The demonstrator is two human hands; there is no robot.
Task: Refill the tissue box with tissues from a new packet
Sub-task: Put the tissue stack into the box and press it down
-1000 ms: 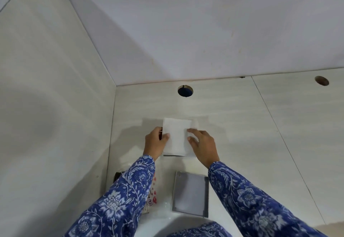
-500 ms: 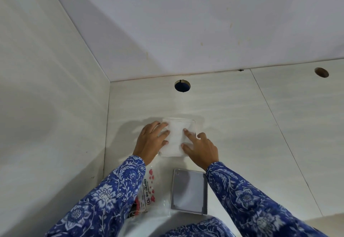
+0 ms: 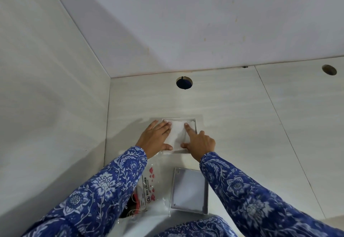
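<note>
I have the stack of tissues (image 3: 177, 134) sitting inside the square tissue box (image 3: 193, 121), which lies open on the pale desk (image 3: 242, 125) near the corner where the wall panels meet. The stack looks slightly skewed: its near left corner rides toward the box rim while the far edge sits flush.

My left hand (image 3: 155, 139) lies flat with fingers spread over the left side of the stack, thumb along the near edge. My right hand (image 3: 198, 140) has the index finger extended and pressing on the right part of the stack, the other fingers curled under; neither hand is pinching anything.

The box lid (image 3: 189, 190), grey and square, lies upturned on the desk nearer to me, just apart from the box. The opened plastic packet (image 3: 149, 182) with red print lies to its left, partly under my left sleeve (image 3: 104, 186).

From here, I judge the main risk is uneven pressure: if I push harder on one side, the stack could buckle or a corner could fold over the rim, and the lid would then fail to seat. My left sleeve could also drag the packet across the desk. If the top sheet clings to my fingers as I lift away, it could pull up and crumple.
</note>
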